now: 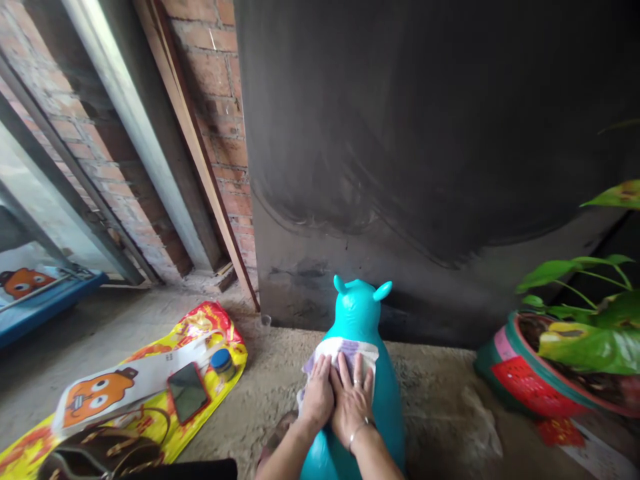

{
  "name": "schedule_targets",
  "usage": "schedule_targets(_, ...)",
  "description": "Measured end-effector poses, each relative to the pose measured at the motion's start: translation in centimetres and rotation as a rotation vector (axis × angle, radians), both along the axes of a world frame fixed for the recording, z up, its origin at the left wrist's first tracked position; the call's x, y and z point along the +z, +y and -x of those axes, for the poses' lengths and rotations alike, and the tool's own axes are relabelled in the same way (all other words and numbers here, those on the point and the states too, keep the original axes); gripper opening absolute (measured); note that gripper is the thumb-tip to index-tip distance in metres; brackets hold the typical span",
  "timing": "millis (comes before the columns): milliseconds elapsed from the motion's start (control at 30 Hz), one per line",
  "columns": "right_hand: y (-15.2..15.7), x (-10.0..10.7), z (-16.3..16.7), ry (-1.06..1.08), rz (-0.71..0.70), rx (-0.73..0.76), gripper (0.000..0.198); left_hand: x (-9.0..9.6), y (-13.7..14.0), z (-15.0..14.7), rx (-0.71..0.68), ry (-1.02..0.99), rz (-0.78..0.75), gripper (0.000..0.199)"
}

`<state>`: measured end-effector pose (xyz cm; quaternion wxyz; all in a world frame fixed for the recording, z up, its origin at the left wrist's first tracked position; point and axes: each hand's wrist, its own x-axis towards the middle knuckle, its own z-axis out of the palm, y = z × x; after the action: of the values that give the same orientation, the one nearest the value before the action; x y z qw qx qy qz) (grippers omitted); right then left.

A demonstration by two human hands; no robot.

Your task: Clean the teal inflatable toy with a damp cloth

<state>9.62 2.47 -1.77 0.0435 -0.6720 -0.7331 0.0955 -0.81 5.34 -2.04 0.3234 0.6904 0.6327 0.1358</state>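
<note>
A turquoise inflatable animal toy (393,407) with two small ears stands on the floor, its head toward the dark panel. Across its back lies a white and purple cloth (345,347). My left hand (319,393) rests on the left part of the cloth with fingers stretched out. Beside it, touching or nearly so, my right hand (353,403) lies flat on the cloth with fingers spread. It wears a ring and a bracelet. Both palms face down, hiding part of the cloth beneath.
At left, a yellow plastic sheet (227,373) carries a phone (187,392), a blue-lidded jar (223,365) and a dark handbag (100,453). A potted plant (535,380) stands at right. Behind the toy rises the dark panel (400,167); a wooden post (200,160) leans beside brickwork.
</note>
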Motion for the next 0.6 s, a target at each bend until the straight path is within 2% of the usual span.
schedule_targets(100,-5.1,-2.4,-0.7,0.027,-0.075,0.088,0.059,0.1,-4.4,0.0,0.053,0.107,0.094,0.058)
schedule_targets(167,-8.4,-4.0,-1.1,-0.008,-0.137,0.041,0.051,0.2,-6.8,-0.3,0.03,0.188,0.188,0.059)
schedule_targets(233,-10.0,-4.7,-1.3,-0.045,-0.176,-0.007,0.045,0.5,-7.7,-0.7,0.018,0.225,0.213,0.061)
schedule_targets(300,-9.1,-4.0,-1.4,-0.047,-0.16,0.001,0.047,0.7,-6.7,-1.1,0.053,0.212,0.168,0.06)
schedule_targets(400,-4.7,-0.9,-1.3,0.011,-0.034,0.038,0.057,1.1,-3.1,-1.4,0.084,0.159,0.084,0.058)
schedule_targets(467,-1.7,1.2,-1.3,0.061,0.047,0.047,0.057,1.2,-0.9,-1.3,0.062,0.147,0.053,0.058)
schedule_targets(533,-0.3,2.4,-1.4,0.097,0.061,0.059,0.056,1.1,-0.1,-1.0,0.037,0.152,0.031,0.058)
schedule_targets(600,-0.8,2.0,-1.8,0.104,0.024,0.064,0.057,0.8,-1.1,-0.4,0.011,0.156,0.019,0.059)
